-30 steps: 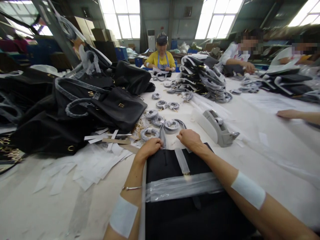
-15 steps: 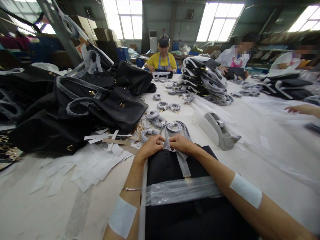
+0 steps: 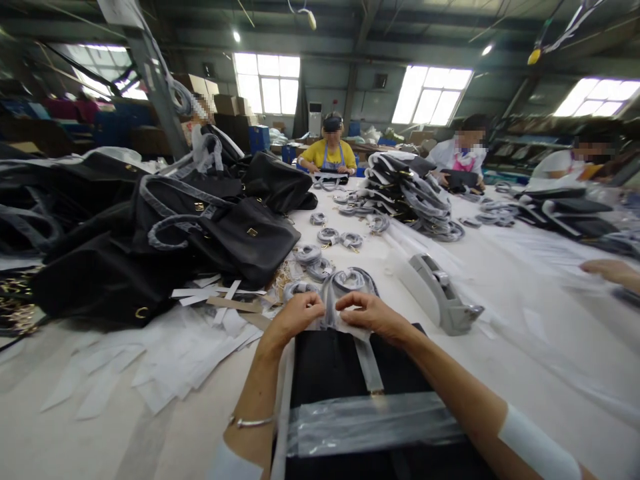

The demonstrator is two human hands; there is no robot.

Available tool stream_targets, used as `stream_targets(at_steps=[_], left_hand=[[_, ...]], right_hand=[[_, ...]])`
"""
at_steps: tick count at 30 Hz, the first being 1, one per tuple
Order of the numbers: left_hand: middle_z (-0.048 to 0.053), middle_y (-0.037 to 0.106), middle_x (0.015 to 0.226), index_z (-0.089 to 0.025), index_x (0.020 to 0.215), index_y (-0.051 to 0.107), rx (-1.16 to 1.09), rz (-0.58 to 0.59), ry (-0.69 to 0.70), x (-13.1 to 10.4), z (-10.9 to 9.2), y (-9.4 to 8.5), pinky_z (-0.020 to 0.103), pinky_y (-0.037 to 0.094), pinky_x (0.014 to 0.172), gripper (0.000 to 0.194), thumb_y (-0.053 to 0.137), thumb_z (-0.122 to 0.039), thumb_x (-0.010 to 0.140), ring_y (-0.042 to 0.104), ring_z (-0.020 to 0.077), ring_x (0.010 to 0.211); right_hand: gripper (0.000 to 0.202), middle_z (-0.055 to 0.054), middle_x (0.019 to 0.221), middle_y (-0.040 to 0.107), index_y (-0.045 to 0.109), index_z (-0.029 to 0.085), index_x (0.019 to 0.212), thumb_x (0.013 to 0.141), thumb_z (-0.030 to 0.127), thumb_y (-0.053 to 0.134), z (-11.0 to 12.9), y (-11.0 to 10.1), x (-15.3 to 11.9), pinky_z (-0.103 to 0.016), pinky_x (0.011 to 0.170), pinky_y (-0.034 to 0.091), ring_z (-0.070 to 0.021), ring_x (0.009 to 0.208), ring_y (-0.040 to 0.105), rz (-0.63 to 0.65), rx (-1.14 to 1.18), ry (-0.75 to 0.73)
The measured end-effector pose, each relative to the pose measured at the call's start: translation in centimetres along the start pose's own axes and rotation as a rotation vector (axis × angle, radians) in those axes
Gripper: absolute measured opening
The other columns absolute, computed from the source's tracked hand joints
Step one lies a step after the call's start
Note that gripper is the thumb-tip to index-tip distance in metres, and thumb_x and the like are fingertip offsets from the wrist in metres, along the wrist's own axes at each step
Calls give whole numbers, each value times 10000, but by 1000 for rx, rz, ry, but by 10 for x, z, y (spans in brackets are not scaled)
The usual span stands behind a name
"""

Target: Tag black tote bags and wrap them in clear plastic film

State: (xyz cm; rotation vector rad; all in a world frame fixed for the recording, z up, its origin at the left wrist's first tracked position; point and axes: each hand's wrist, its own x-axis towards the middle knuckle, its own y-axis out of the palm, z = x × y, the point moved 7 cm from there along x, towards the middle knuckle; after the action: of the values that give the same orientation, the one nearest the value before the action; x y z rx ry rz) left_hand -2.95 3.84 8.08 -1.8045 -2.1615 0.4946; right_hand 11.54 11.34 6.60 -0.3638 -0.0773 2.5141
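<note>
A black handbag (image 3: 330, 367) lies in front of me. Clear plastic film (image 3: 370, 423) runs across its front, and a grey-wrapped strap (image 3: 369, 367) leads down to its clasp. At the bag's far edge rises its plastic-wrapped handle (image 3: 330, 300). My left hand (image 3: 297, 315) is at the left side of the handle's base, thumb and index finger pinched at the wrap. Close by on the right is my right hand (image 3: 375, 317), with thumb and index fingertips apart, above a whitish piece of wrap (image 3: 355, 328).
Black bags (image 3: 250, 240) are heaped at left, beside loose paper strips (image 3: 165, 363). A grey tape dispenser (image 3: 443, 293) stands to the right. Coiled wrapped straps (image 3: 320, 268) lie beyond the bag, before a bag stack (image 3: 405, 193). A co-worker's hand (image 3: 610, 272) reaches in at right.
My hands have drawn slightly apart at the handle's base, and my right thumb and index finger have spread. The view has tilted upward, so the table appears lower.
</note>
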Motion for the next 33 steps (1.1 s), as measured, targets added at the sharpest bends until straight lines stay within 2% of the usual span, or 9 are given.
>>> stream_targets(at_steps=[4,6,10,12,15,20,26,30,33], left_hand=[[-16,561,649,-170,642,556,-167,1,28,-4,-8,-3,263,394,664,209,535,-342,758,508,140,657],[-25,537,603,-169,616,524,-273,-20,9,-4,-7,-3,253,387,634,234,564,-357,751,489,121,603],[-51,490,529,-168,635,504,-466,-63,-68,-3,1,-3,223,353,547,305,624,-435,719,445,85,496],[-67,464,512,-167,658,506,-540,-96,-106,-2,7,-4,215,356,523,319,648,-450,693,434,75,463],[-72,468,531,-169,672,502,-568,-136,-121,0,12,-6,210,365,501,315,660,-442,682,425,65,444],[-59,476,556,-160,675,555,-505,-208,-98,-2,8,-10,213,341,481,236,657,-373,678,400,70,465],[19,598,849,-180,690,645,40,-410,77,-16,-32,-14,265,444,750,72,626,-237,729,568,156,821],[30,631,914,-187,717,662,187,-279,160,-19,-49,3,252,461,802,106,579,-197,783,596,151,828],[56,635,1073,-193,930,682,259,-309,161,-22,-52,-5,257,452,864,174,542,-207,827,603,170,931]], right_hand=[[405,-54,924,681,674,152,952,719,474,754,11,11,-10,-316,759,517,-139,744,639,105,288,-45],[444,-92,1064,677,671,158,1011,712,472,768,16,17,-13,-366,900,497,-184,914,666,177,411,-61],[587,-111,1244,630,631,183,1143,615,295,863,19,28,-11,-389,1052,407,-226,1154,596,268,493,-86],[485,-101,1109,693,657,160,1056,629,288,849,13,29,-4,-363,983,471,-209,1050,653,207,434,-47],[361,-61,879,720,677,139,910,674,384,795,6,31,6,-290,744,564,-180,821,703,102,298,-14],[241,15,610,632,674,162,802,714,385,701,8,42,16,-188,404,437,-100,475,584,68,-23,-27],[136,10,581,646,544,196,784,748,322,581,18,43,25,-211,328,410,-152,426,604,-132,-289,-50],[184,37,498,617,558,191,911,744,248,508,13,40,28,-208,331,419,-159,412,603,-137,-299,-79],[215,24,538,644,587,178,902,739,314,553,7,38,28,-203,359,443,-144,434,608,-82,-220,-95]])
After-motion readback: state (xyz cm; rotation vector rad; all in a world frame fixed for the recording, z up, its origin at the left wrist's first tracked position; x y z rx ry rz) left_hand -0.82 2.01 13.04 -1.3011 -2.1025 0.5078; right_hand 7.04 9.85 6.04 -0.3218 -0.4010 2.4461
